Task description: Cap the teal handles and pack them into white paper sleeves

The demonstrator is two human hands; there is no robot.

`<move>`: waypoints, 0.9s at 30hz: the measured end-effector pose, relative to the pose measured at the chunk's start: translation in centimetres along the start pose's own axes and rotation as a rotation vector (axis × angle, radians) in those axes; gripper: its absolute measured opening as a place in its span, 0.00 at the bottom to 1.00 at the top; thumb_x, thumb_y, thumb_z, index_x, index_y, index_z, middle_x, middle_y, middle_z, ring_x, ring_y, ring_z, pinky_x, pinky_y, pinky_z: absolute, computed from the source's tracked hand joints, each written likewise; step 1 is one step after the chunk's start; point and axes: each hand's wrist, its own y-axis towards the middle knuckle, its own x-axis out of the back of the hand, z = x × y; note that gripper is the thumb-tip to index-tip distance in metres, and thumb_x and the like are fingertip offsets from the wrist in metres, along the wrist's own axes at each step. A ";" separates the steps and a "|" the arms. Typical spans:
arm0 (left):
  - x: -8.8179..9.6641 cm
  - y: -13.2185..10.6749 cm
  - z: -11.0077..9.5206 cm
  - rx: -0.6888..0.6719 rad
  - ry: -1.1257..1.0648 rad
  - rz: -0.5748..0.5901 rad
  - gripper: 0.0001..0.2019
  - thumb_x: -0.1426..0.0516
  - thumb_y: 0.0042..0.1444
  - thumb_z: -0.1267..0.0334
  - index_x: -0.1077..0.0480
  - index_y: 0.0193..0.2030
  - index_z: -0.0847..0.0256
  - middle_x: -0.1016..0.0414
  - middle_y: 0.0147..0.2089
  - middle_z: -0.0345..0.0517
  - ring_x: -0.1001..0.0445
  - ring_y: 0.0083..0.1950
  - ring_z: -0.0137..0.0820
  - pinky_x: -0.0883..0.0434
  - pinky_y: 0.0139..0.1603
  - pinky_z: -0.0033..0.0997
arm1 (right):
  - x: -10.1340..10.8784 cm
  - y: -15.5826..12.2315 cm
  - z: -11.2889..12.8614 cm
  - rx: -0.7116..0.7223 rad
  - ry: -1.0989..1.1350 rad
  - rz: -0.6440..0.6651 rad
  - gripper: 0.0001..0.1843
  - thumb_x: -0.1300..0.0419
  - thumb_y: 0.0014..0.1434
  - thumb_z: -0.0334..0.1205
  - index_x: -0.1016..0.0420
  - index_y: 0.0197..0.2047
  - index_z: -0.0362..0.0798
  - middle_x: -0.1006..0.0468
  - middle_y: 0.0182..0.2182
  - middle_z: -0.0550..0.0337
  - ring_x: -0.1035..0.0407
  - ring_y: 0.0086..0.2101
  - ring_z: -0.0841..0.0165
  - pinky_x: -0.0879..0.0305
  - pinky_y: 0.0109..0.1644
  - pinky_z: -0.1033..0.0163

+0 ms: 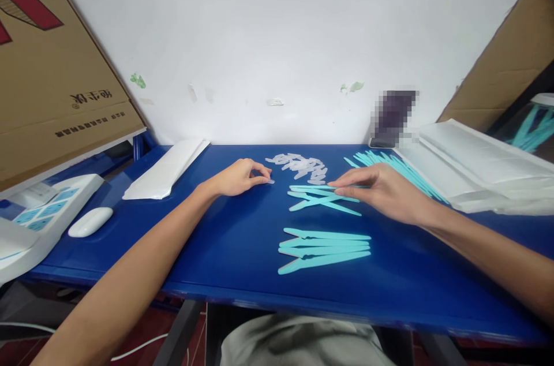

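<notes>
My left hand (pixel 242 176) is closed in a pinch on a small clear plastic cap (pixel 270 181) at the fingertips, just above the blue table. My right hand (pixel 381 190) pinches the handle of a turquoise eyebrow razor (pixel 309 187), its head pointing left. Below these fingers lie more turquoise razors (pixel 322 201), some crossed. Nearer to me is a row of several razors (pixel 324 247), heads to the left. Between and beyond my hands is a loose pile of clear caps (pixel 298 164). A heap of turquoise razors (pixel 402 170) lies behind my right hand, partly hidden by it.
White plastic packaging (pixel 167 170) lies at the left, near a white mouse-shaped object (pixel 90 222) and a white device with blue keys (pixel 52 204). Translucent bags (pixel 485 164) are at the right. A blurred phone-like object (pixel 393 118) leans against the white wall (pixel 277 37).
</notes>
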 end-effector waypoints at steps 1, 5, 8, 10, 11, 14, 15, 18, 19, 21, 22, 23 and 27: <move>0.0 0.0 0.0 0.000 0.013 -0.011 0.14 0.43 0.64 0.53 0.21 0.44 0.59 0.20 0.56 0.49 0.24 0.60 0.39 0.28 0.56 0.34 | 0.0 0.0 0.1 -0.007 0.013 -0.006 0.15 0.35 0.58 0.54 0.13 0.41 0.54 0.15 0.43 0.55 0.21 0.43 0.56 0.23 0.47 0.52; 0.2 0.0 0.1 0.000 0.025 -0.032 0.14 0.43 0.64 0.53 0.21 0.46 0.59 0.18 0.52 0.47 0.21 0.52 0.36 0.27 0.51 0.32 | -0.1 0.1 0.3 -0.034 0.039 -0.040 0.12 0.32 0.55 0.52 0.13 0.34 0.54 0.14 0.41 0.56 0.21 0.42 0.56 0.23 0.47 0.53; 0.3 -0.1 0.1 -0.016 -0.006 -0.013 0.14 0.43 0.65 0.53 0.21 0.45 0.59 0.19 0.53 0.46 0.22 0.55 0.37 0.28 0.54 0.32 | 0.1 0.1 0.4 -0.067 0.011 -0.060 0.11 0.32 0.55 0.50 0.13 0.39 0.55 0.15 0.43 0.57 0.22 0.45 0.54 0.25 0.50 0.51; 0.4 -0.2 0.1 -0.022 -0.010 -0.001 0.14 0.43 0.64 0.53 0.21 0.44 0.59 0.19 0.53 0.46 0.23 0.57 0.37 0.29 0.56 0.33 | 0.3 0.2 0.3 -0.081 -0.028 -0.060 0.14 0.33 0.55 0.49 0.14 0.44 0.55 0.15 0.46 0.57 0.22 0.47 0.53 0.25 0.50 0.51; 0.4 -0.2 0.1 -0.020 -0.008 0.007 0.13 0.42 0.64 0.53 0.21 0.44 0.59 0.19 0.53 0.46 0.23 0.58 0.37 0.29 0.56 0.34 | 0.4 0.2 0.3 -0.089 -0.051 -0.053 0.15 0.33 0.56 0.49 0.14 0.45 0.55 0.15 0.46 0.57 0.22 0.46 0.53 0.25 0.49 0.51; 0.4 -0.3 -0.1 -0.023 0.005 0.034 0.12 0.42 0.64 0.53 0.21 0.42 0.58 0.19 0.53 0.46 0.25 0.61 0.38 0.29 0.57 0.34 | 0.5 0.3 -0.1 -0.089 -0.106 -0.035 0.16 0.35 0.56 0.53 0.15 0.42 0.53 0.15 0.41 0.56 0.22 0.40 0.55 0.25 0.43 0.52; 0.4 -0.3 -0.1 -0.031 0.013 0.043 0.12 0.42 0.64 0.53 0.21 0.42 0.57 0.19 0.52 0.46 0.26 0.62 0.39 0.28 0.56 0.33 | 0.5 0.3 -0.1 -0.082 -0.113 -0.036 0.16 0.35 0.56 0.54 0.15 0.40 0.53 0.15 0.40 0.56 0.22 0.39 0.55 0.25 0.42 0.52; 0.5 -0.3 -0.1 -0.072 0.055 0.054 0.11 0.42 0.63 0.55 0.20 0.40 0.57 0.18 0.50 0.47 0.26 0.62 0.39 0.28 0.55 0.32 | 0.4 0.3 -0.3 -0.065 -0.101 -0.041 0.18 0.36 0.57 0.57 0.17 0.36 0.51 0.16 0.35 0.54 0.23 0.37 0.57 0.27 0.40 0.54; 0.5 -0.3 0.0 -0.084 0.073 0.053 0.11 0.41 0.63 0.56 0.20 0.40 0.57 0.18 0.50 0.47 0.26 0.62 0.39 0.28 0.55 0.32 | 0.4 0.3 -0.3 -0.057 -0.091 -0.033 0.19 0.37 0.57 0.58 0.19 0.35 0.51 0.16 0.35 0.54 0.24 0.36 0.58 0.28 0.40 0.55; 0.6 -0.3 0.2 -0.101 0.107 0.047 0.10 0.42 0.63 0.57 0.20 0.40 0.57 0.18 0.50 0.46 0.25 0.61 0.38 0.28 0.56 0.33 | 0.3 0.2 -0.2 -0.026 -0.075 -0.018 0.20 0.39 0.59 0.60 0.21 0.35 0.50 0.17 0.36 0.53 0.25 0.37 0.59 0.29 0.40 0.56; 0.6 -0.3 0.3 -0.102 0.122 0.043 0.10 0.42 0.63 0.58 0.20 0.40 0.57 0.18 0.50 0.46 0.24 0.60 0.38 0.28 0.55 0.33 | 0.3 0.2 -0.1 -0.010 -0.070 -0.010 0.20 0.40 0.60 0.60 0.22 0.37 0.50 0.17 0.37 0.53 0.25 0.37 0.59 0.30 0.40 0.56; 0.6 -0.3 0.3 -0.101 0.134 0.038 0.10 0.42 0.63 0.58 0.20 0.41 0.57 0.18 0.51 0.46 0.24 0.60 0.38 0.28 0.55 0.33 | 0.3 0.2 -0.1 0.000 -0.070 -0.003 0.20 0.42 0.62 0.59 0.23 0.38 0.50 0.17 0.38 0.52 0.25 0.38 0.59 0.30 0.40 0.56; 0.5 -0.2 0.5 -0.105 0.186 0.011 0.09 0.41 0.62 0.60 0.19 0.42 0.57 0.17 0.49 0.45 0.22 0.57 0.38 0.28 0.56 0.34 | 0.1 0.0 -0.2 -0.022 -0.111 0.042 0.18 0.49 0.68 0.55 0.25 0.46 0.52 0.17 0.39 0.55 0.25 0.38 0.60 0.32 0.41 0.57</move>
